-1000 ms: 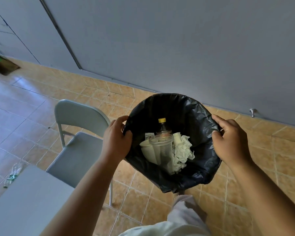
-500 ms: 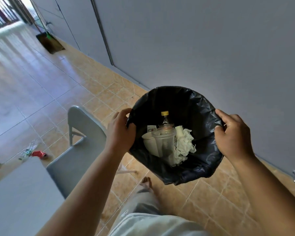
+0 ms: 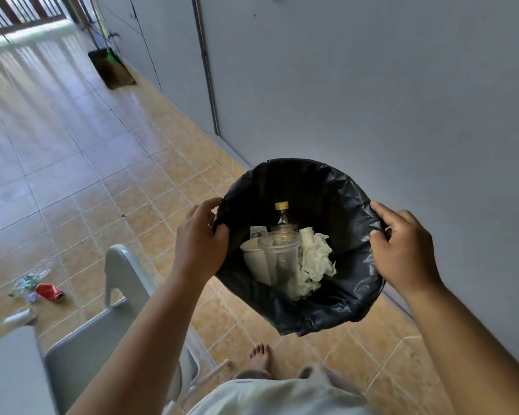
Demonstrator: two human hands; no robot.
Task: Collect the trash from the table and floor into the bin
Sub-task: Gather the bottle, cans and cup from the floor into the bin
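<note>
Bin (image 3: 321, 319): held between the hands; left hand (image 3: 200, 241) and right hand (image 3: 402, 250) clamp opposite rims over the liner (image 3: 342, 202). Contents: cups (image 3: 277, 259), bottle (image 3: 282, 218), tissue (image 3: 315, 265). Outstanding: can (image 3: 50, 292), floor (image 3: 102, 175), well left of left hand. Risk: slack liner could slide under the fingers; bin may tilt and spill.

Black bin liner (image 3: 342, 199), yellow-capped bottle (image 3: 281, 215), white crumpled tissue (image 3: 315, 265), red can (image 3: 50, 292) — tan floor tiles (image 3: 162, 163), grey chair (image 3: 123, 322)

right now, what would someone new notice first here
A black-lined bin is held at centre, the left hand and right hand gripping opposite sides of its rim. Inside sit a clear cup, a bottle and crumpled tissue. A red can lies on the floor, far left.
</note>
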